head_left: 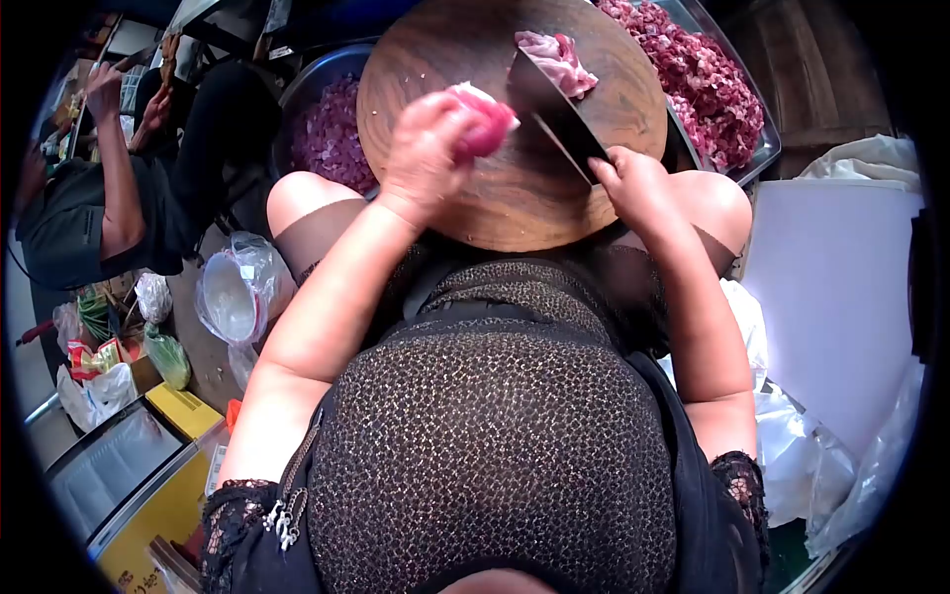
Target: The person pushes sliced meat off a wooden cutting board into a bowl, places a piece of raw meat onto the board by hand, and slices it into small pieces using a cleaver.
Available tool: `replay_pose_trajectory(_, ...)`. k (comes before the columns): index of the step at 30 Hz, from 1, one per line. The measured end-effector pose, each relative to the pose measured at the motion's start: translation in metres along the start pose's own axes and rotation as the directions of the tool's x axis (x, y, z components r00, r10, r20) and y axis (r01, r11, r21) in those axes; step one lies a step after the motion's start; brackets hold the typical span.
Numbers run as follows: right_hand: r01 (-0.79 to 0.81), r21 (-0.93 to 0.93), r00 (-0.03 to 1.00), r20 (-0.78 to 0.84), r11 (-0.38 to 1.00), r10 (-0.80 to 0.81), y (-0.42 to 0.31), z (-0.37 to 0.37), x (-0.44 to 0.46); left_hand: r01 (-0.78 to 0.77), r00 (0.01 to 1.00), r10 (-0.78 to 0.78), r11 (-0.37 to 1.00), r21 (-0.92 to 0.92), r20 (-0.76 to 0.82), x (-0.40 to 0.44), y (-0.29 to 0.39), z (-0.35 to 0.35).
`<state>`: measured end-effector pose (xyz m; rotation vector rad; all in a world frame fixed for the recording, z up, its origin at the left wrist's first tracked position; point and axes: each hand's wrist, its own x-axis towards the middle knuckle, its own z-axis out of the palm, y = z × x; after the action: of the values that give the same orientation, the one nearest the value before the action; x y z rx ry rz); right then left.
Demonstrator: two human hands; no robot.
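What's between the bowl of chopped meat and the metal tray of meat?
The round wooden board, with meat on it and the cleaver over it, as the head view shows.

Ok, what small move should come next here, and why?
Probably lower the meat piece in the left hand onto the round wooden board: it looks raised over it, and the right hand has the cleaver gripped and ready close by.

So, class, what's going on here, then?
Someone's left hand holds a piece of raw meat over a round wooden board. The right hand grips a broad-bladed knife. Another meat piece lies on the board, beyond the blade. Chopped meat sits in a tray on the right.
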<state>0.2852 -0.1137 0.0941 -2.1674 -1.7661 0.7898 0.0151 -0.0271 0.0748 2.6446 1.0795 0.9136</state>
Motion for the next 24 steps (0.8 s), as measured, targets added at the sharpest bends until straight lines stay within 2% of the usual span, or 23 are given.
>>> replay_pose_trajectory(1,0.000,0.083,1.000,-0.006,0.997,0.000,-0.003,0.003,-0.005,0.063,0.981,-0.049,0.996,-0.066,0.188,-0.008,0.010,0.011)
replay_pose_trajectory(2,0.061,0.088,0.995,-0.090,0.994,-0.053,-0.002,0.009,-0.010,0.003,0.976,0.004,0.999,-0.035,0.218,-0.030,0.009,0.025)
replay_pose_trajectory(3,0.069,0.103,0.993,-0.098,0.992,-0.059,-0.004,0.011,-0.016,-0.055,0.966,0.055,0.998,-0.007,0.251,-0.046,0.010,0.034)
replay_pose_trajectory(5,0.066,0.178,0.990,-0.132,0.982,-0.043,-0.013,0.007,-0.033,-0.060,0.954,0.076,0.996,-0.065,0.289,-0.036,0.011,0.029)
replay_pose_trajectory(6,0.082,0.150,0.990,-0.127,0.985,-0.063,-0.015,0.005,-0.039,-0.018,0.952,0.069,0.985,-0.170,0.298,-0.035,0.008,0.028)
replay_pose_trajectory(7,0.084,0.145,0.990,-0.124,0.986,-0.067,-0.017,0.002,-0.046,0.018,0.952,0.065,0.963,-0.268,0.298,-0.031,0.005,0.026)
replay_pose_trajectory(8,0.116,0.138,0.986,-0.133,0.984,-0.097,-0.019,-0.002,-0.053,0.005,0.977,0.039,0.979,-0.202,0.212,-0.032,0.007,0.022)
replay_pose_trajectory(9,0.141,0.132,0.983,-0.137,0.981,-0.123,-0.023,-0.003,-0.060,-0.069,0.986,0.093,0.983,-0.168,0.139,-0.026,0.007,0.015)
replay_pose_trajectory(10,0.194,0.023,0.968,-0.164,0.981,-0.188,-0.024,-0.002,-0.065,-0.068,0.988,0.094,0.977,-0.204,0.120,-0.027,0.005,0.018)
replay_pose_trajectory(11,0.192,0.023,0.970,-0.159,0.981,-0.186,-0.025,0.002,-0.069,-0.067,0.990,0.093,0.968,-0.240,0.102,-0.030,0.002,0.022)
replay_pose_trajectory(13,0.280,-0.132,0.931,-0.206,0.951,-0.303,-0.026,0.013,-0.072,-0.048,0.988,0.078,0.975,-0.219,0.133,-0.038,0.003,0.032)
replay_pose_trajectory(15,0.323,-0.244,0.910,-0.185,0.915,-0.370,-0.027,0.022,-0.070,-0.027,0.984,0.062,0.978,-0.207,0.166,-0.038,0.001,0.040)
replay_pose_trajectory(17,0.230,-0.298,0.962,-0.073,0.926,-0.263,-0.036,0.023,-0.070,-0.029,0.993,0.053,0.976,-0.216,0.109,-0.036,-0.001,0.043)
replay_pose_trajectory(21,0.273,-0.357,0.952,-0.035,0.893,-0.305,-0.046,0.019,-0.061,-0.013,0.992,0.034,0.986,-0.163,0.123,-0.036,-0.003,0.043)
replay_pose_trajectory(23,0.200,-0.400,0.979,0.116,0.894,-0.167,-0.050,0.014,-0.055,-0.026,0.993,0.047,0.983,-0.183,0.108,-0.035,-0.006,0.045)
replay_pose_trajectory(24,0.203,-0.406,0.978,0.126,0.891,-0.165,-0.053,0.011,-0.050,-0.047,0.994,0.066,0.980,-0.195,0.089,-0.034,-0.007,0.047)
